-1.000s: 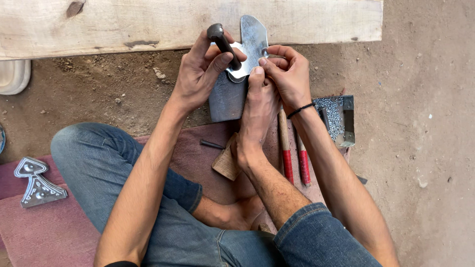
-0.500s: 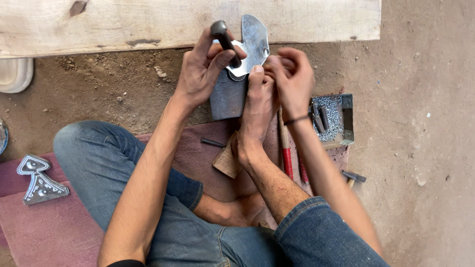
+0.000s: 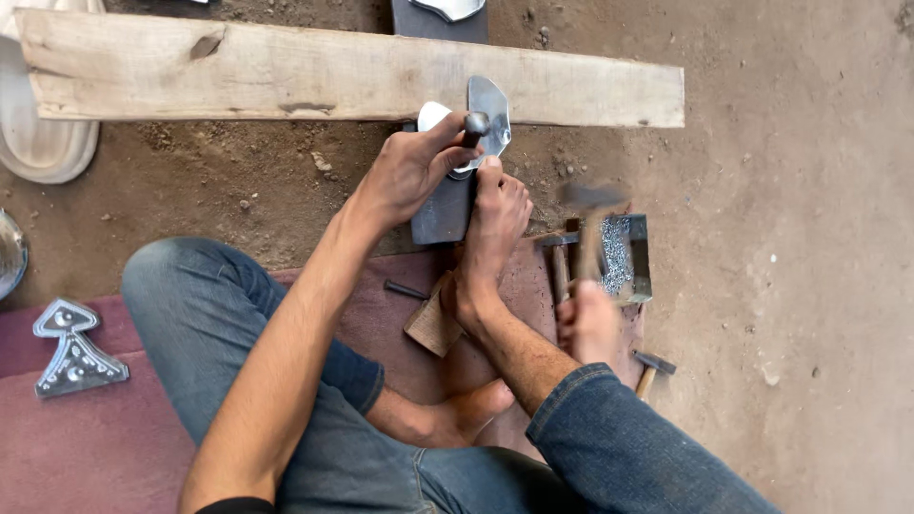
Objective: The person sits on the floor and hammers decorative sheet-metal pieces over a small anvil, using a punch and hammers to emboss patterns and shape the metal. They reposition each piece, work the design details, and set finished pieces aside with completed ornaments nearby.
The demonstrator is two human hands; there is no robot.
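My left hand [image 3: 407,173] grips a short dark punch [image 3: 473,124] and holds it upright on a shiny shaped metal piece [image 3: 491,107]. The piece lies on a dark steel block [image 3: 441,217] next to the wooden plank. My bare foot [image 3: 490,228] presses its toes on the piece from below. Further right, my right hand [image 3: 586,326] is closed around the handle of a hammer [image 3: 590,205], raised and blurred, its head up over the tray.
A long wooden plank [image 3: 286,76] lies across the dirt floor. A small metal tray of tiny bright parts [image 3: 640,262] and a second hammer [image 3: 653,367] are at the right. A triangular metal ornament [image 3: 71,352] lies on the maroon mat [image 3: 86,447]. A wooden block [image 3: 433,326] sits by my foot.
My right hand left the metal piece, drew back to the right and now holds a hammer. The left hand keeps the punch on the piece.
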